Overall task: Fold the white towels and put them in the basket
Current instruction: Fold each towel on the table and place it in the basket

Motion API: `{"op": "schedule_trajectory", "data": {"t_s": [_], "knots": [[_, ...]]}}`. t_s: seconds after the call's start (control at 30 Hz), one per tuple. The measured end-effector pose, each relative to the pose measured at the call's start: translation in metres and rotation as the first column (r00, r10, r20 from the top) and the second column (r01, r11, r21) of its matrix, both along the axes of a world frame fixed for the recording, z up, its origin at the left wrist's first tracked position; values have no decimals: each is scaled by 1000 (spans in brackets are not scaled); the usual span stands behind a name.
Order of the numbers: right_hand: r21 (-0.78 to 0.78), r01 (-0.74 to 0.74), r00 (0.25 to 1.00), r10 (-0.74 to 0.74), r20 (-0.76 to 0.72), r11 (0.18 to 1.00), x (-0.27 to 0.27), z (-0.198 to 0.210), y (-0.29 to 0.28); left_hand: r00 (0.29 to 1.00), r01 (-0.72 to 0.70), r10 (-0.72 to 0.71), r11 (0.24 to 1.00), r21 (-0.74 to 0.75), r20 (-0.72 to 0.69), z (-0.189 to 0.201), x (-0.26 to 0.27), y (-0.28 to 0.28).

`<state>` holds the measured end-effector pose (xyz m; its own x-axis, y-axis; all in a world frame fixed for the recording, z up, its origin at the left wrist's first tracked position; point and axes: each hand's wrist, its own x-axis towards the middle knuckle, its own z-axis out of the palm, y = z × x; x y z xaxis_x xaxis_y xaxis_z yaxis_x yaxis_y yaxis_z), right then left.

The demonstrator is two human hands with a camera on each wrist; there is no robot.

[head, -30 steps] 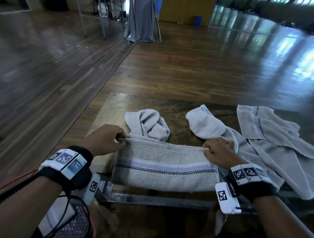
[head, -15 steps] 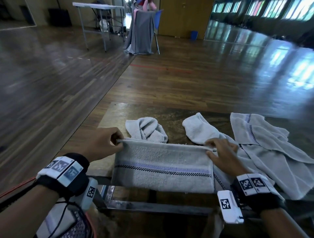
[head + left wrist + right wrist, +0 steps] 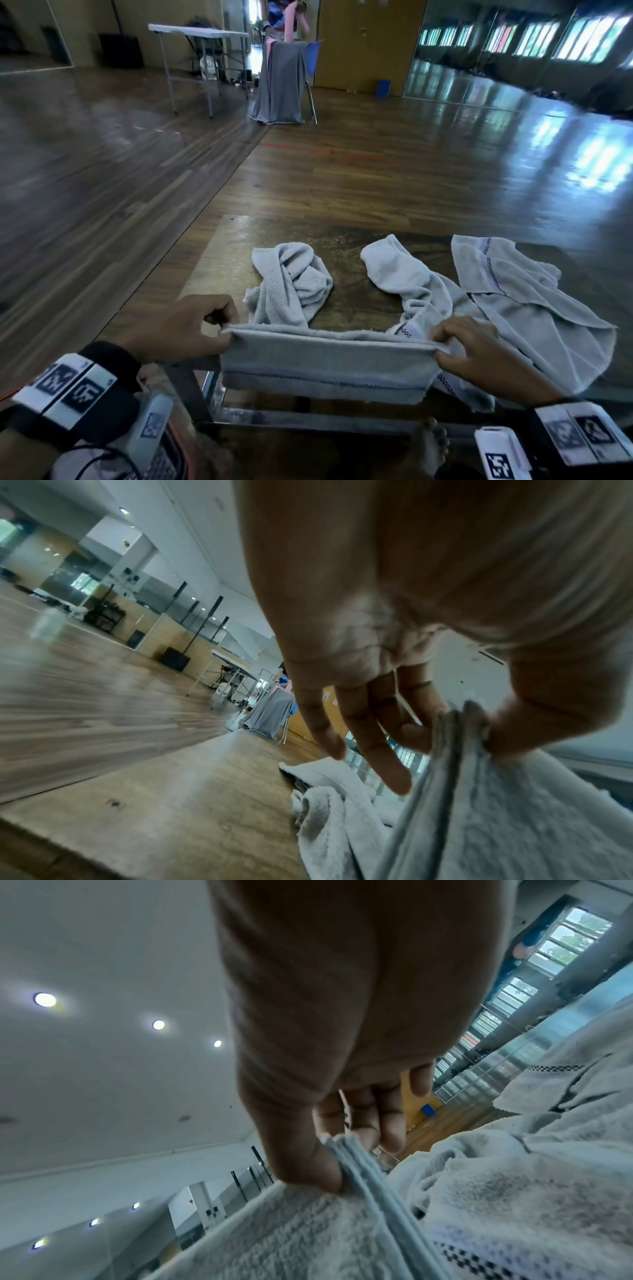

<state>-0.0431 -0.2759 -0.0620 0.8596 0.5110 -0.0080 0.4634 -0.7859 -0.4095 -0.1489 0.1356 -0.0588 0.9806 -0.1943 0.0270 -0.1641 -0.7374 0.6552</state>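
A folded white towel [image 3: 325,370] with a dark checked stripe hangs in front of me above the table's near edge. My left hand [image 3: 191,329] pinches its upper left corner [image 3: 462,723] between thumb and fingers. My right hand [image 3: 469,349] pinches the upper right corner [image 3: 346,1148] the same way. A crumpled white towel [image 3: 291,284] lies on the table [image 3: 219,253] behind the held one. Two more white towels [image 3: 404,274] [image 3: 520,301] lie spread at the right. No basket is in view.
The small brown table stands on a wooden floor; its metal frame [image 3: 308,423] runs along the near edge. Far back stand a chair draped in grey cloth [image 3: 282,85] and a white folding table [image 3: 198,32]. A bare foot [image 3: 433,448] shows below the frame.
Both hands have lifted the folded towel off the table; its top edge is now raised and it hangs down. The view has tilted upward.
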Motion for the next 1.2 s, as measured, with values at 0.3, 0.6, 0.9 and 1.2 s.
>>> {"op": "schedule_trajectory", "data": {"t_s": [0.3,0.6,0.9,1.2], "knots": [[391,1,622,-307,720,920,17,42,31,307,-427,351,881,-202,885,45,24,-14],[17,73,805,-69,589,997,35,-46,39,861,-355,95,816,456,500,-35,32,4],[-133,-33,920,82,382,991,30,-76,16,952,-228,51,775,589,301,-67,16,-2],[-82,-176,907,194,375,981,23,-71,68,907,-139,-91,857,496,411,-78,33,-62]]}}
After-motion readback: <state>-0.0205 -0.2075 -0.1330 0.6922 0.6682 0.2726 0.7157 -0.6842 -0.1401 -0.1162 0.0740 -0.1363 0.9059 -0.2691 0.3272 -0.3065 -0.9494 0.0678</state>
